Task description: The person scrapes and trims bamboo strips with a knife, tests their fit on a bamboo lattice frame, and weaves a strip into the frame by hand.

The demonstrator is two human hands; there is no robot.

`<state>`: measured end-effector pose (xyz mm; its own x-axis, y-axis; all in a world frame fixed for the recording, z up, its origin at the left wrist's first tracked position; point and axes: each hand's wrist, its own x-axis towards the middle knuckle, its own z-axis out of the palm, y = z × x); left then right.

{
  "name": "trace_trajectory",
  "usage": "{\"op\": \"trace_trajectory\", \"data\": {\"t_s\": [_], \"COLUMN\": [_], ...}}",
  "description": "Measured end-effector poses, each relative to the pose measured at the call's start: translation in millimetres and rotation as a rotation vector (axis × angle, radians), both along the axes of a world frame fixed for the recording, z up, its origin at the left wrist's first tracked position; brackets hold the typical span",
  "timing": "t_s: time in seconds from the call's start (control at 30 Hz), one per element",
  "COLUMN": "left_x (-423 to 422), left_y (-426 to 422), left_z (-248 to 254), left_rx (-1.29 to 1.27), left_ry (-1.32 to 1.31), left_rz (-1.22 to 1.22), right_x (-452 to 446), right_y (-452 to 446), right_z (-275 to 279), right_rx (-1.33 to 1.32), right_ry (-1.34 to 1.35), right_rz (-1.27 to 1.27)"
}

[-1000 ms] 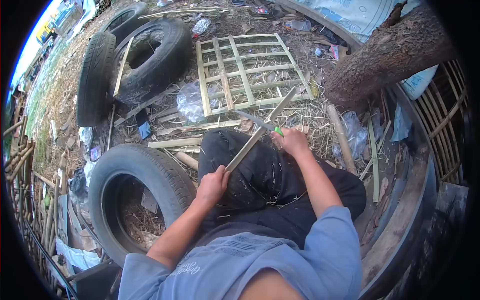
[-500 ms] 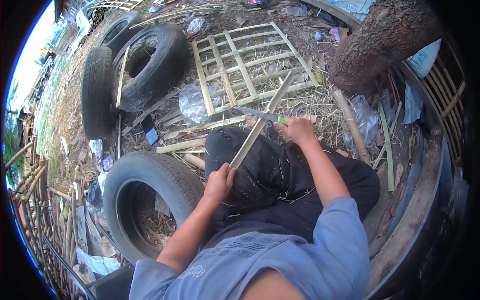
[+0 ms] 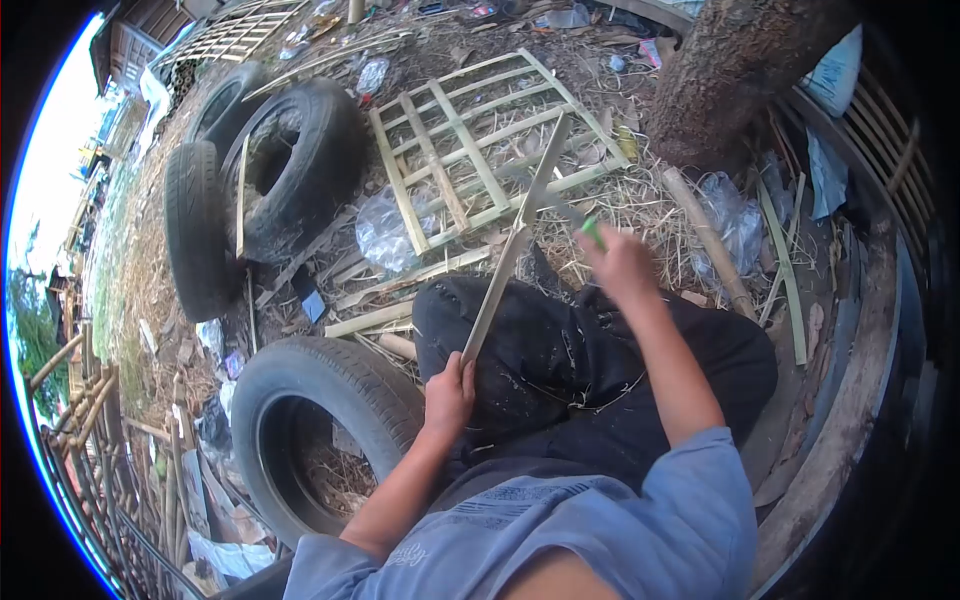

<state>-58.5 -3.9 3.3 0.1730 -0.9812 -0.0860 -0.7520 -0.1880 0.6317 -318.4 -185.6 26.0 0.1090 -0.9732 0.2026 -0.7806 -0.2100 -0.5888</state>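
Observation:
My left hand (image 3: 450, 397) is closed around the lower end of a pale bamboo strip (image 3: 492, 303), which slants up and away over my left knee. A joint or notch shows partway along the strip. My right hand (image 3: 622, 268) grips a knife (image 3: 592, 233) by its green handle. Its blade is smeared by motion and points up and left towards the strip's upper part; whether it touches the strip I cannot tell. Beyond the strip lies a lattice of bamboo slats (image 3: 490, 150) on the ground.
A tyre (image 3: 330, 380) lies by my left leg, with more tyres (image 3: 325, 170) further off. Clear plastic (image 3: 388, 235), loose bamboo pieces (image 3: 370, 318) and straw litter the ground. A tree trunk (image 3: 720, 90) rises at the far right, near a bamboo pole (image 3: 710, 245).
The knife has moved up and right along the strip, and its blade has gone from sharp to blurred. My left hand keeps its hold. The whole view has shifted slightly.

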Motion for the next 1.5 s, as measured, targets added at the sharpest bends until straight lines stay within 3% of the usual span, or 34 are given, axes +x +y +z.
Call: {"op": "trace_trajectory", "data": {"t_s": [0.13, 0.43, 0.5, 0.57, 0.63, 0.67, 0.83, 0.9, 0.97, 1.07, 1.13, 1.17, 1.2, 1.27, 1.33, 1.37, 1.4, 1.5], "left_x": [-6, -7, -7, 0, 6, 10, 0, -1, -2, -8, -5, -4, -5, -7, -11, -10, -11, -2], "left_y": [0, -7, -10, -2, 15, 12, -16, -13, -9, -3, -2, -1, -3, -12, -13, -15, -15, -10], "left_z": [2, 9, 10, 8, -3, -5, 1, 4, 5, 4, 4, 4, 4, 4, 3, 3, 6, 4], "left_rx": [0.005, 0.110, 0.106, 0.112, 0.075, 0.029, 0.042, 0.044, 0.064, 0.047, 0.079, 0.081, 0.087, 0.085, 0.069, 0.099, 0.103, 0.114], "left_ry": [-0.081, -0.197, -0.193, -0.126, -0.077, -0.024, 0.092, 0.000, -0.090, -0.198, -0.248, -0.247, -0.224, -0.192, -0.167, -0.158, -0.125, -0.107], "left_rz": [-0.038, -0.089, -0.094, -0.066, -0.035, -0.020, -0.006, -0.045, -0.039, -0.053, -0.089, -0.080, -0.079, -0.078, -0.069, -0.065, -0.065, -0.053], "right_x": [37, 14, 0, -64, -145, -159, -107, -59, -10, 29, -4, -41, -72, -79, -40, -15, 3, 10], "right_y": [35, -7, -9, -41, -49, -42, 4, 22, 35, 26, -17, -33, -51, -50, -11, 11, 26, 9], "right_z": [-20, -35, -44, -80, -49, -30, -6, 4, -4, -20, -60, -43, -33, 1, 20, 18, 5, -65], "right_rx": [0.016, -0.141, -0.044, 0.054, 0.198, 0.134, 0.168, 0.292, 0.187, 0.196, 0.144, 0.266, 0.319, 0.276, 0.241, 0.200, 0.161, -0.019], "right_ry": [0.135, 0.363, 0.373, -0.206, 0.025, 0.181, 0.007, -0.064, -0.132, 0.207, 0.134, -0.176, 0.036, 0.210, 0.023, 0.101, 0.174, 0.083], "right_rz": [0.300, 0.155, 0.139, -0.319, -0.533, -0.546, -0.270, -0.076, 0.081, 0.308, 0.003, -0.162, -0.283, -0.279, -0.044, 0.107, 0.263, 0.215]}}
